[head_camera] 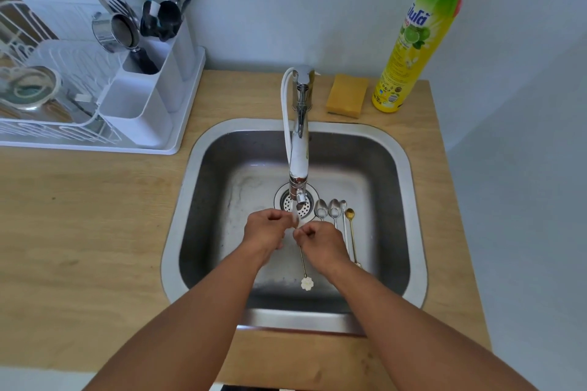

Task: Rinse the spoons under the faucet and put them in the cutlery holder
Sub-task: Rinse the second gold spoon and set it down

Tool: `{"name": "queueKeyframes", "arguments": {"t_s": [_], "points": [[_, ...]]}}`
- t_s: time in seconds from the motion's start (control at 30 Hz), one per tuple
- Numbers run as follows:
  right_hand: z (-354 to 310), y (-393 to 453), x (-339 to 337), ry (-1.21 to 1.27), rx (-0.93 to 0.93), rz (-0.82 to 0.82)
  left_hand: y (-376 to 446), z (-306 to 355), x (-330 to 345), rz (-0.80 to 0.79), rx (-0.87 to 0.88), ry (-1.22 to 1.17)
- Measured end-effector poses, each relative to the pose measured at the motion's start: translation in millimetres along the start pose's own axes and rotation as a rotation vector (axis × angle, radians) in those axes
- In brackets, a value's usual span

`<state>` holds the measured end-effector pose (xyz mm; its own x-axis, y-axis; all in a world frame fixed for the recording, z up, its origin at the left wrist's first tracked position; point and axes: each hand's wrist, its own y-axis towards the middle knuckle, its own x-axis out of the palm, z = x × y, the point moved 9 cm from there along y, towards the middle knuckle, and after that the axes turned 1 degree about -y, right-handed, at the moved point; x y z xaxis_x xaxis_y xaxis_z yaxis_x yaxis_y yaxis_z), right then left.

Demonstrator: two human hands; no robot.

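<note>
**One spoon under the stream, four waiting in the basin**

Four spoons (336, 216) lie side by side on the sink (197, 232) floor, right of the drain at centre frame; a fifth, the long-handled spoon (303, 263) with a pale flower-shaped end, sits between the two hands directly below the faucet (300, 149) spout, its bowl hidden by fingers and running water. The left hand (266, 232) is curled at the bowl end and seems to rub it, though whether it truly grips I cannot tell; the right hand (320, 243) is clenched on the thin stem, pinching it near the top; the ornament hangs free toward the lower part of the basin.

Judging from this, the rinse is early, with nothing yet carried over. The risks: a wet, thin stem held by a pinch could slip and drop onto the drain; water striking the bowl could splash onto the wooden surface (79, 232); the cutlery holder (143, 105) stands at upper left, well apart from the sink, so the carry will drip, and its rear compartments are already crowded, leaving the front ones the safer target.
</note>
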<state>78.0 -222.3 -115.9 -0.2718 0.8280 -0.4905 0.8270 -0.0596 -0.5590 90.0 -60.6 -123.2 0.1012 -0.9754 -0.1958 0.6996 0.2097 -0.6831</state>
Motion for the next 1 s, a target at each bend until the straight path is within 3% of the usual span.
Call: {"name": "queueKeyframes", "arguments": {"t_s": [0.33, 0.67, 1.0], "points": [[-2.6, 1.0, 0.3, 0.03, -0.042, -0.048, -7.6, -9.7, 2.1, 0.075, 0.06, -0.029], [-11.4, 1.9, 1.1, -0.03, -0.114, -0.151, -12.7, -21.2, 3.4, 0.101, -0.028, -0.239], [-25.3, -4.2, -1.2, -0.044, -0.151, -0.092, -10.4, -13.9, 14.1, 0.13, -0.042, -0.267]]}}
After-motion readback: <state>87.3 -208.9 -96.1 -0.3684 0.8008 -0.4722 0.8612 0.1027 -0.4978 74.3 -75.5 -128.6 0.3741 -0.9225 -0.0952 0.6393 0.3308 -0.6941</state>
